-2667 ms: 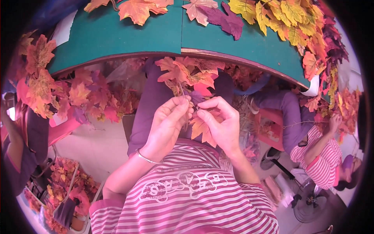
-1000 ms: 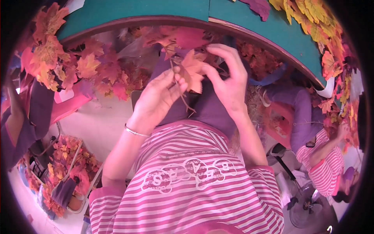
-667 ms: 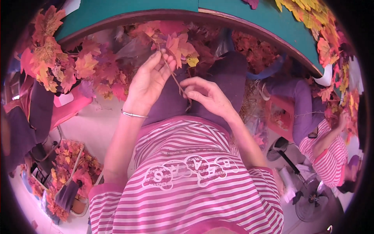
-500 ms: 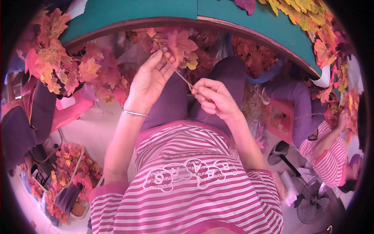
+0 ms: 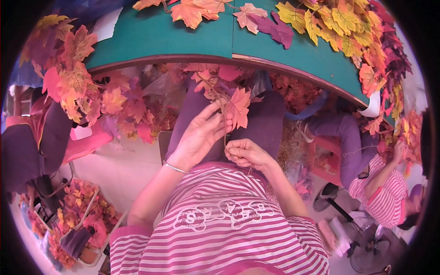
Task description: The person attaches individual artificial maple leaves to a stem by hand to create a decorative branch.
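Observation:
An artificial maple-leaf garland (image 5: 239, 109) in orange and pink hangs over my lap on a thin brown stem. The fingers of my left hand (image 5: 204, 133) are bent around that stem, just beside an orange leaf. Lower down, my right hand (image 5: 248, 154) pinches the stem's near end between thumb and curled fingers. Further leaves on the same strand spread beyond my left fingertips, under the table edge. Exactly how the stem passes behind my left fingers is hidden.
Above my lap runs the curved edge of a green table (image 5: 160, 41) with yellow leaves (image 5: 343, 20) on it. More leaf strands (image 5: 75, 87) droop at the left. A pink stool (image 5: 94, 144) stands left, a co-worker (image 5: 380, 183) sits right, and a basket of leaves (image 5: 87, 206) is lower left.
Both hands have come nearer to my body with the strand, the left one also to the right. The stem now hangs nearly upright, and an orange leaf shows beside my left fingers.

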